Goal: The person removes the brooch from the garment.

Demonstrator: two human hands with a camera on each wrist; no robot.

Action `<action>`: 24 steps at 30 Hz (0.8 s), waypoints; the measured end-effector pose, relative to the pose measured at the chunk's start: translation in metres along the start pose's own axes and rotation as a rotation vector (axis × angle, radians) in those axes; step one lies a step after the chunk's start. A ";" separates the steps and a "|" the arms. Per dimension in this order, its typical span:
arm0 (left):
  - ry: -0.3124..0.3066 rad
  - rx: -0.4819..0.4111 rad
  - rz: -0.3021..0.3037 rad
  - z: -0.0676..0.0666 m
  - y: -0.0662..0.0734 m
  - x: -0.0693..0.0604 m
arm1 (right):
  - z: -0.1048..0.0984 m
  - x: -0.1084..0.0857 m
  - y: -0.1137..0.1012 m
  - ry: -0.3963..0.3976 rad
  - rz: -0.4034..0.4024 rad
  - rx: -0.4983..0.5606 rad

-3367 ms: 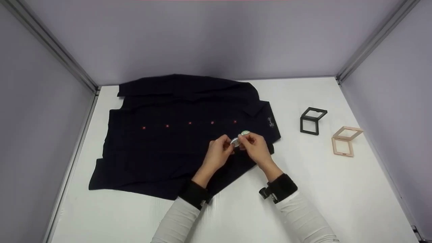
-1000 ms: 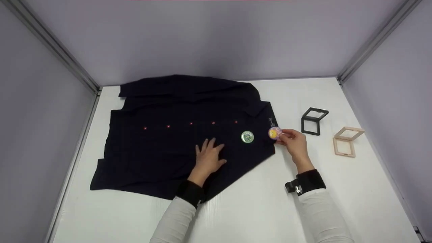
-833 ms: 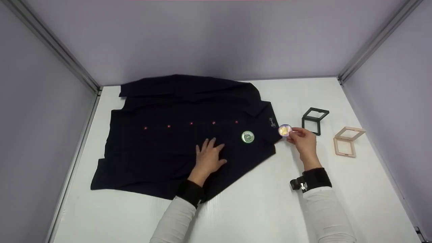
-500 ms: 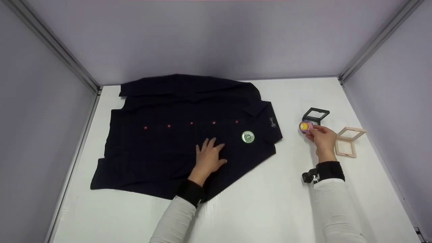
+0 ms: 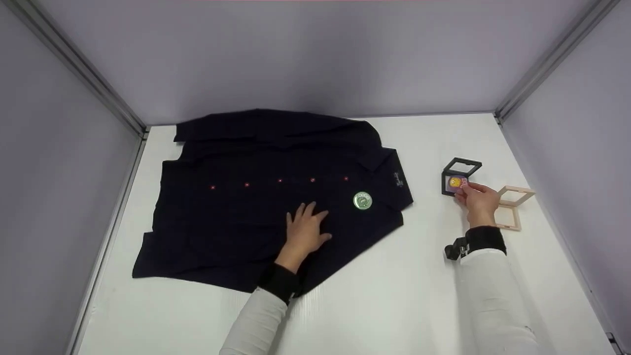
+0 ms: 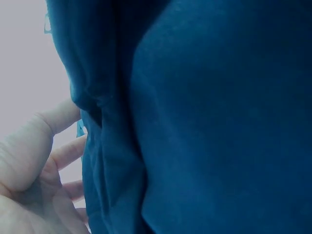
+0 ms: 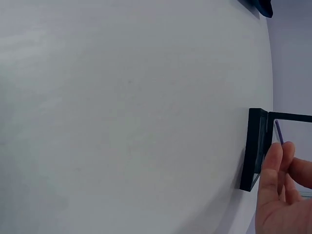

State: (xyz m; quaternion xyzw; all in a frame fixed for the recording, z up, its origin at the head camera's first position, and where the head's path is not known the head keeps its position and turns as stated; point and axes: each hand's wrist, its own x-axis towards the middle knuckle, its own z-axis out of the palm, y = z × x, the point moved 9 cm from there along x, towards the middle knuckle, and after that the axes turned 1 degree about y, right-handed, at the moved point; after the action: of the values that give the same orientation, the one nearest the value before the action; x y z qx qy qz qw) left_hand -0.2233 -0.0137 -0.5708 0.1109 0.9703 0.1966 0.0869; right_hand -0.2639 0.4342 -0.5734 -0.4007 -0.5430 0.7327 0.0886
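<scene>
Shifting rightward since earlier, right hand is pinching round purple-and-yellow badge over hinged black square frame; left hand, fingers spread, is resting on navy cloth shirt.

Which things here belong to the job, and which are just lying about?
Likely job:
round purple-and-yellow badge, in the right hand
open black square frame, near the badge
navy cloth shirt, under the left hand

Untouched, perhaps idle:
round green badge, on the shirt
beige square frame

No text is legible; the collar mark seems too small.
</scene>
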 end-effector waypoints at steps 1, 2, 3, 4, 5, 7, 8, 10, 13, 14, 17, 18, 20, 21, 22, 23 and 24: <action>0.000 -0.001 0.001 0.000 0.000 0.000 | 0.000 0.001 0.000 0.003 0.001 -0.015; -0.001 0.000 0.001 0.000 0.000 0.000 | 0.000 0.002 0.001 0.006 0.001 -0.031; -0.002 0.000 0.001 0.000 0.000 -0.001 | 0.000 0.003 0.001 0.008 0.000 -0.046; -0.003 -0.001 0.000 0.000 0.000 -0.001 | 0.000 0.003 0.001 0.012 -0.001 -0.062; -0.004 0.000 0.001 0.000 0.001 -0.001 | 0.000 0.004 0.001 0.016 0.001 -0.069; -0.008 -0.001 0.002 0.001 0.001 -0.001 | -0.001 0.005 0.001 0.020 0.005 -0.073; -0.010 -0.002 0.002 0.001 0.001 -0.001 | -0.001 0.005 0.001 0.022 0.007 -0.072; -0.010 -0.003 0.005 0.001 0.002 0.000 | -0.002 0.006 0.001 0.024 0.004 -0.074; -0.006 0.003 0.011 0.001 0.002 0.000 | -0.003 0.007 0.000 0.023 -0.028 -0.100; -0.006 0.006 0.012 0.001 0.002 0.000 | -0.002 0.007 -0.001 0.021 -0.043 -0.095; 0.001 0.011 0.015 0.001 0.002 0.000 | -0.001 0.006 -0.003 0.019 -0.092 -0.137; 0.000 0.011 0.014 0.001 0.002 0.000 | -0.001 0.006 -0.003 0.022 -0.101 -0.152; 0.003 0.007 0.013 0.000 0.002 0.000 | -0.001 0.008 -0.002 0.022 -0.106 -0.179; 0.007 0.004 0.012 0.000 0.002 0.000 | -0.001 0.008 -0.002 0.022 -0.106 -0.215; 0.008 0.003 0.010 -0.001 0.002 0.000 | -0.001 0.010 -0.002 0.022 -0.102 -0.230; 0.007 0.002 0.008 -0.001 0.002 0.000 | -0.001 0.011 -0.001 0.022 -0.095 -0.246; 0.009 0.000 0.007 -0.001 0.002 0.000 | -0.001 0.012 -0.001 0.024 -0.088 -0.262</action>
State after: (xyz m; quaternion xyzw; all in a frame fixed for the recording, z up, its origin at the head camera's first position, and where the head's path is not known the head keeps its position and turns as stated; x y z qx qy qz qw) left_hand -0.2231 -0.0121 -0.5688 0.1135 0.9703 0.1972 0.0818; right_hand -0.2711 0.4418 -0.5784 -0.3934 -0.6500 0.6460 0.0740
